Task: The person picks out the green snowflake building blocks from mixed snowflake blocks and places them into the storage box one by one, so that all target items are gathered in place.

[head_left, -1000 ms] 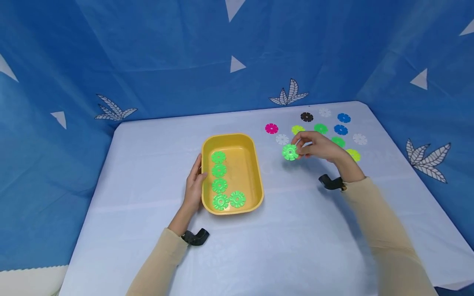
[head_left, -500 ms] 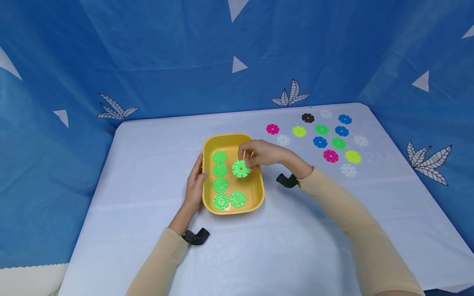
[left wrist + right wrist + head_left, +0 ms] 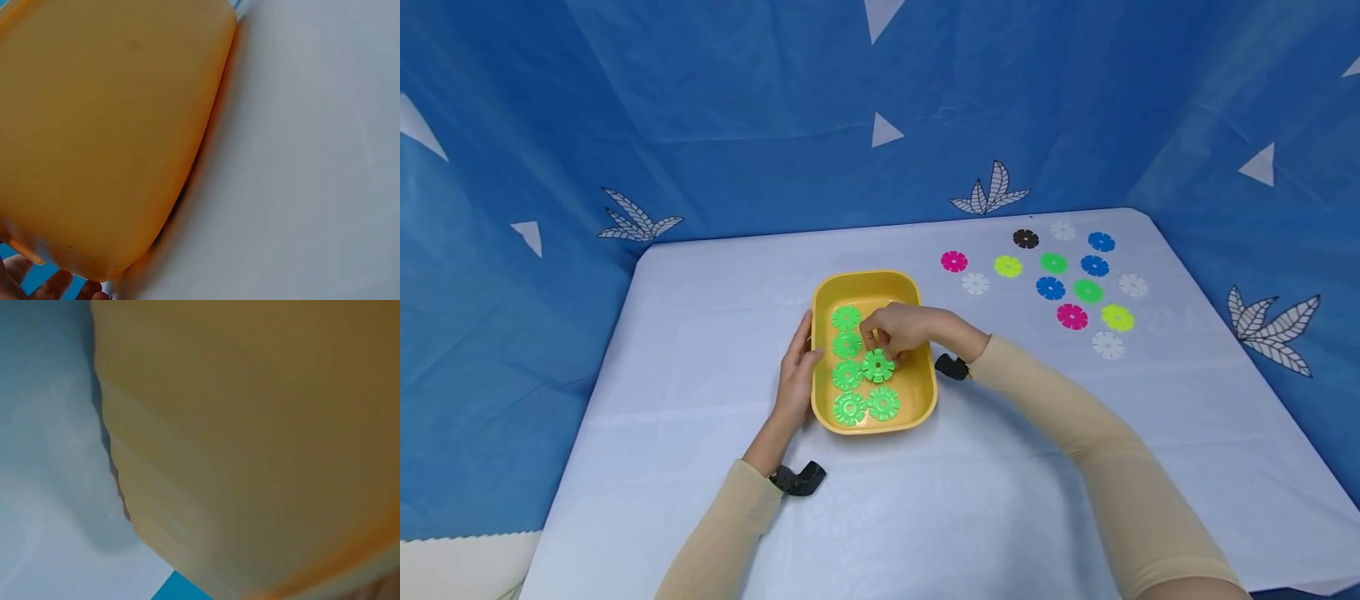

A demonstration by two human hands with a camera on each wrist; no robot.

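Left wrist view: yellow tray [image 3: 112, 137], left fingers [image 3: 55, 284] cut off by edges.

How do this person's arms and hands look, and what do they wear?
A plain beige fabric sleeve covers the left forearm; a matching beige sleeve on the right arm has a hem at its upper end. A small, curved black device sits at the left wrist, and a similar black device at the right. The left hand and right hand are without gloves.

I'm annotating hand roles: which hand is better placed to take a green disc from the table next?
Probably the right hand: it is nearer the loose green discs, while the left hand holds the yellow tray.
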